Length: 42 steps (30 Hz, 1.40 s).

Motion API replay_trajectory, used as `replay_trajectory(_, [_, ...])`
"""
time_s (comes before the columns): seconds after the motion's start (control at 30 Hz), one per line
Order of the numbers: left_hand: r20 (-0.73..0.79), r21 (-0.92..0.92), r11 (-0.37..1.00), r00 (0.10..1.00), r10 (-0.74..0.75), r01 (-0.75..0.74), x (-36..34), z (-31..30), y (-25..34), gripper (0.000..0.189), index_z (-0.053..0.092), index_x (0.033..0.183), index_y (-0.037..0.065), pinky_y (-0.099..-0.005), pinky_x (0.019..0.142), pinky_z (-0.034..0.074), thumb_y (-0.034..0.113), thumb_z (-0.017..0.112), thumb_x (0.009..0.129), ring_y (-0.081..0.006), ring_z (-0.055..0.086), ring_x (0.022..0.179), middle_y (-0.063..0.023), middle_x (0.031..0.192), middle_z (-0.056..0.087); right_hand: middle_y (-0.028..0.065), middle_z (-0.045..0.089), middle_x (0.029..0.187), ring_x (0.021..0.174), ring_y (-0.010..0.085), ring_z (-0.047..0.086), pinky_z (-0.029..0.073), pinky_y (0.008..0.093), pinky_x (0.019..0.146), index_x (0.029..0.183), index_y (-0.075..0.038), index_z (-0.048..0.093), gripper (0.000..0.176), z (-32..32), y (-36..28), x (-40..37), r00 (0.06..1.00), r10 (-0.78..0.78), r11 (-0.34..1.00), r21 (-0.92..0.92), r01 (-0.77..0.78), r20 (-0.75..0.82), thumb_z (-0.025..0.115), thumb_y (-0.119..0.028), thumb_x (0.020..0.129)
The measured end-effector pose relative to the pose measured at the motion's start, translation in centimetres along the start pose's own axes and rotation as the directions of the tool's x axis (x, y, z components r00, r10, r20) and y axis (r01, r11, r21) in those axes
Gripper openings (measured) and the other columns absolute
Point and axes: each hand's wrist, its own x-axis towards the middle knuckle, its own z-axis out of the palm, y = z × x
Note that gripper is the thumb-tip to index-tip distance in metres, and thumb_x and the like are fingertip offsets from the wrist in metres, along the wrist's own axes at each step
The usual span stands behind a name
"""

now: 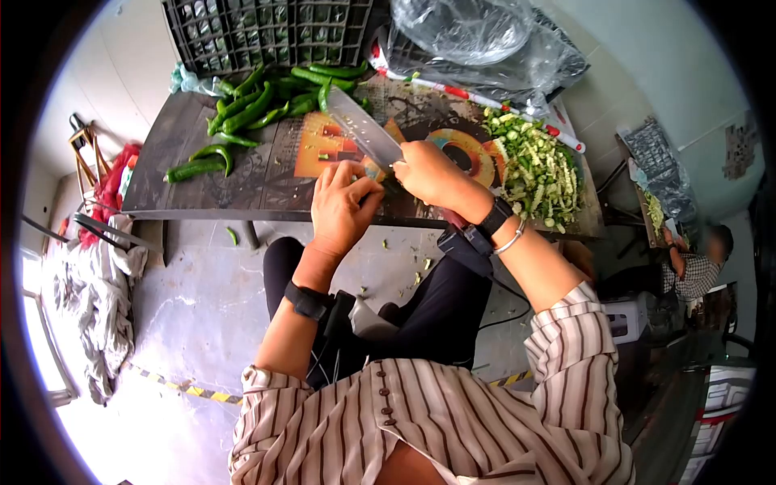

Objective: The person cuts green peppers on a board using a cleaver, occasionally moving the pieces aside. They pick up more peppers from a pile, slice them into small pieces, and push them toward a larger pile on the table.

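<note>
My right hand point(434, 174) is wrapped around the handle of a kitchen knife point(362, 128), whose wide blade points up and to the left over the table. Beside it, near the table's front edge, my left hand point(343, 202) has its fingers curled down and pressed together. Whatever those fingers hold is hidden under them. Whole green chili peppers point(249, 111) lie heaped at the back left, and a few curved ones point(196, 168) lie apart closer to me. To the right of my right hand spreads a heap of chopped green pepper point(540, 174).
A black plastic crate point(267, 36) stands at the table's back, with clear plastic bags point(469, 36) beside it. Pepper scraps lie on the floor point(194, 299) below. White cloth point(101, 307) is heaped at left. Another person point(691, 271) sits far right by a second table.
</note>
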Motion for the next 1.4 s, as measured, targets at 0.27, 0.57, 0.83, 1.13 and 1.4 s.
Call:
replay_trajectory(0.27, [0.024,0.012,1.0,0.999,-0.022,0.022,-0.3,-0.1,0.1,0.008,0.069,0.076,0.015,-0.0352,0.076,0.044,0.016,0.074,0.07,-0.0233,0.052,0.087,0.0004,0.089,0.055,0.0051,0.052,0.058,0.041,0.0137,0.051,0.043,0.03,0.038,0.094,0.004,0.054,0.014,-3.5,2.9,-6.3,0.936,0.323,0.726,0.67,-0.151,-0.138,0.051,-0.009,0.089])
replay_trajectory(0.57, [0.005,0.028,1.0,1.0,0.007,-0.008,-0.3,-0.1,0.1,0.01,0.07,0.078,0.013,-0.0348,0.075,0.045,0.014,0.074,0.069,-0.0234,0.053,0.087,-0.0013,0.086,0.055,0.0035,0.049,0.064,0.048,0.012,0.048,0.043,0.0291,0.04,0.088,-0.004,0.051,0.011,0.5,3.4,-13.4,0.813,0.581,0.12,0.992,-0.024,-0.051,0.059,-0.012,0.089])
replay_trajectory(0.83, [0.039,0.064,0.993,0.994,-0.103,0.101,0.2,-0.1,0.4,0.022,0.068,0.089,0.012,-0.0383,0.082,0.044,0.017,0.075,0.069,-0.0282,0.051,0.094,-0.0061,0.095,0.054,0.0021,0.048,0.071,0.053,0.0109,0.049,0.042,0.0283,0.04,0.089,-0.003,0.052,0.013,3.1,3.4,-15.9,0.828,0.556,-0.029,0.997,-0.069,0.073,0.061,-0.013,0.089])
replay_trajectory(1.13, [0.045,0.097,0.993,0.996,-0.07,0.066,-0.1,0.2,-0.3,0.027,0.069,0.09,0.007,-0.0412,0.094,0.038,0.02,0.077,0.067,-0.0279,0.049,0.105,-0.0066,0.107,0.056,0.0012,0.044,0.072,0.055,0.0105,0.046,0.041,0.0274,0.045,0.088,-0.004,0.051,0.011,4.3,2.8,-16.8,0.824,0.548,-0.123,0.988,-0.09,0.143,0.058,-0.012,0.09])
replay_trajectory(1.4, [0.172,0.074,0.997,0.985,-0.02,0.007,0.2,0.0,-0.3,0.027,0.069,0.091,0.008,-0.0397,0.091,0.039,0.019,0.077,0.068,-0.027,0.051,0.102,-0.0047,0.102,0.058,0.0008,0.044,0.072,0.056,0.0108,0.046,0.04,0.0278,0.046,0.085,-0.005,0.05,0.012,5.8,4.1,-17.1,0.825,0.531,-0.206,0.974,-0.096,0.193,0.059,-0.012,0.089])
